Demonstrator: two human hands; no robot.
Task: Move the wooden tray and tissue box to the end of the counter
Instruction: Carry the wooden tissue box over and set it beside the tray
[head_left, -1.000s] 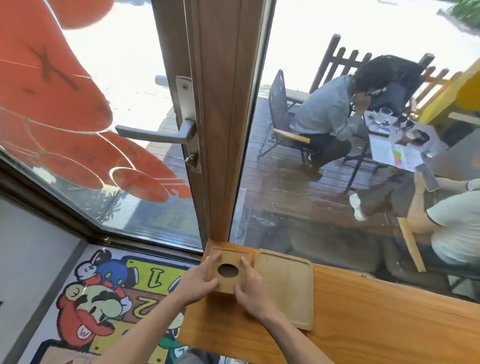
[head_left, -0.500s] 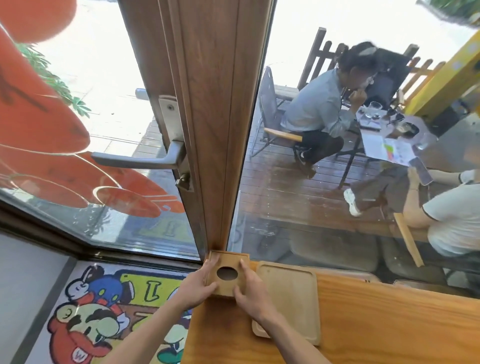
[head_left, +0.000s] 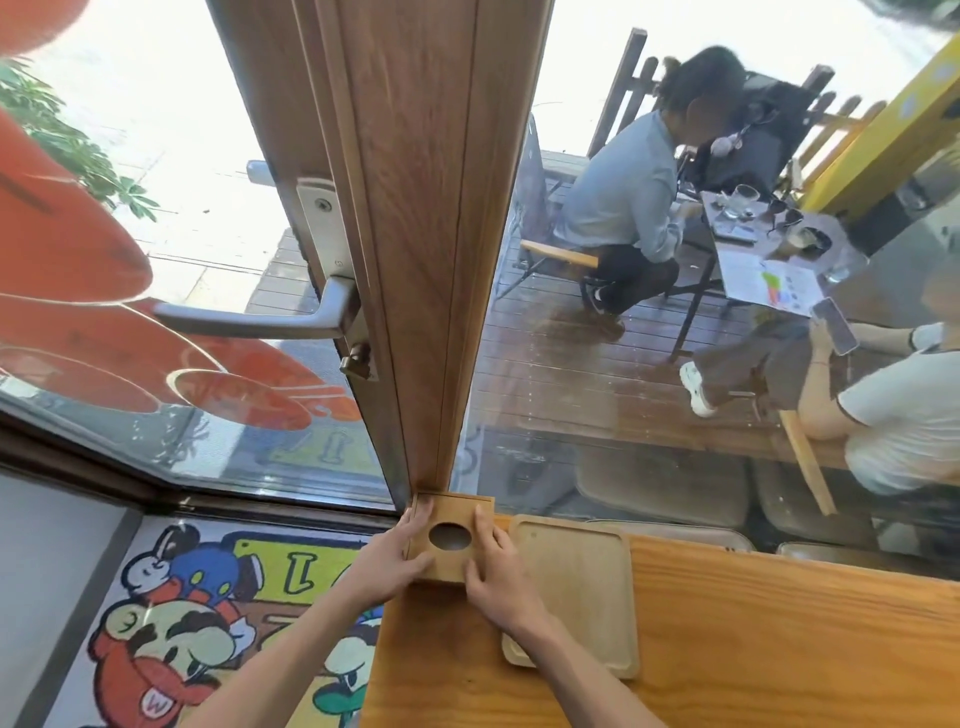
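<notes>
The left hand (head_left: 396, 552) grips the left side of the tissue box (head_left: 451, 540), thumb wrapped round its near corner and fingers laid along the side wall. The box sits between the two hands, at the far left corner of the counter (head_left: 779, 649), its back edge against the foot of the door post (head_left: 415, 260). The right hand (head_left: 493, 577) presses the box's right side, fingers flat along the wall and up over the top beside the round hole. Just right of that hand lies the tray (head_left: 576, 592), flat on the counter, seemingly touching or very nearly touching the box; the fingers hide that seam.

To finish this step well, both hands should keep even pressure and square the box to the counter's left edge, so no corner overhangs the floor side. Release evenly so it does not twist. The tray may then want a nudge left, flush alongside the box, with its near edge parallel to the counter front.
</notes>
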